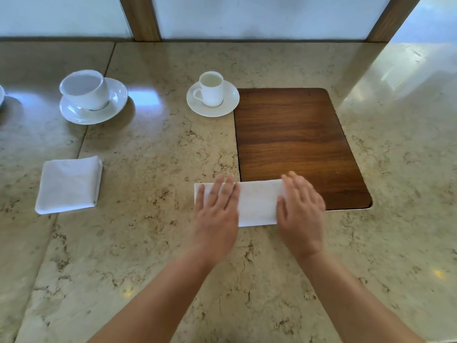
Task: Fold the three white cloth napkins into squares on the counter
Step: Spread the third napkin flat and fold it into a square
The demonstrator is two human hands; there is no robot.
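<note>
A white napkin (257, 203), folded into a long rectangle, lies flat on the marble counter (148, 243) near the middle. Its right part overlaps the wooden board's near left corner. My left hand (216, 219) rests flat on the napkin's left end, fingers spread. My right hand (300, 214) lies flat on its right end, fingers together and slightly blurred. Neither hand grips the cloth. A second white napkin (69, 185), folded into a thick square, sits at the left of the counter. No third napkin is in view.
A dark wooden board (296, 144) is set into the counter to the right of centre. A small white cup on a saucer (212, 99) touches its far left corner. A larger cup on a saucer (92, 99) stands at the back left.
</note>
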